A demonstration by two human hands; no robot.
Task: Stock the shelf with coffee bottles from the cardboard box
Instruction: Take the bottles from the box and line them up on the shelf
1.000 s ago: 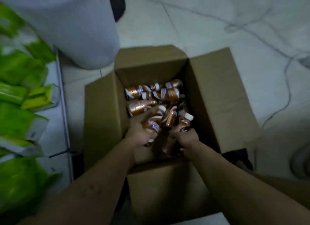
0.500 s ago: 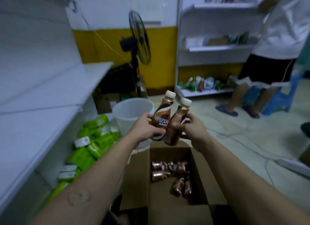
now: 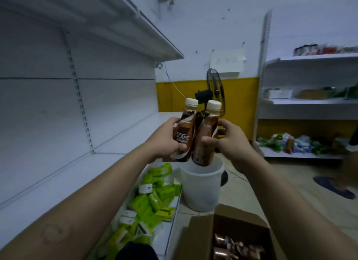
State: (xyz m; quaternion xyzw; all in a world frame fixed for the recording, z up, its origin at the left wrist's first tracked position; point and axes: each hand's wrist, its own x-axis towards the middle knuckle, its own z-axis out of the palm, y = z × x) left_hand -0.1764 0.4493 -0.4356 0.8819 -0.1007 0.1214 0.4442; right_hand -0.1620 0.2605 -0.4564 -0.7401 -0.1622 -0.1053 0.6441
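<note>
Two bottles up, beside the bare shelf (image 3: 108,143).
My left hand (image 3: 164,141) grips the left bottle (image 3: 184,130), my right hand (image 3: 228,139) the right bottle (image 3: 205,135), touching, above a white bucket (image 3: 201,190); box (image 3: 228,238) on the tiled floor below; fan (image 3: 215,93) behind.

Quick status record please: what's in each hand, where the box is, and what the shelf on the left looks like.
left hand: grips one coffee bottle, upright, cap on
right hand: grips second coffee bottle, upright, cap on
bottles: side by side above white bucket
cardboard box: open on floor, more bottles inside
white shelf: bare where visible
bottom shelf: green packs
</note>
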